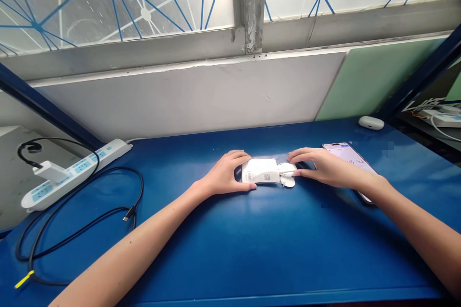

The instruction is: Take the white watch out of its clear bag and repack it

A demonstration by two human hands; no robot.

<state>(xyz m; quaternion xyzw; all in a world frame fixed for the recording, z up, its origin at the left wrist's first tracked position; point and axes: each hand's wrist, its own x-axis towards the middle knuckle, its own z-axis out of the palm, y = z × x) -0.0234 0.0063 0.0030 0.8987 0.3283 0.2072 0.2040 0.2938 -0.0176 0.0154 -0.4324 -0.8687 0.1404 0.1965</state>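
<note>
The left hand (225, 172) is grasping the left end of a small clear packet (260, 171), its thumb lying along the near edge and its fingers curling by the far edge. The right hand (329, 168) is hovering at the other end, thumb and fingertips parted beside some white round pieces (288, 181); whether it is gripping them, I cannot tell. The packet is lying near the middle of the blue tabletop (245, 244), its long axis running left to right, with the printed white part facing up and the round pieces pointing right. A phone (347, 153) is lying partly behind the right hand, and a white case (370, 123) is resting farther back. At far left, a black cable (142, 187) is looping beside a white power strip (115, 149), which is holding a white plug (52, 172).
</note>
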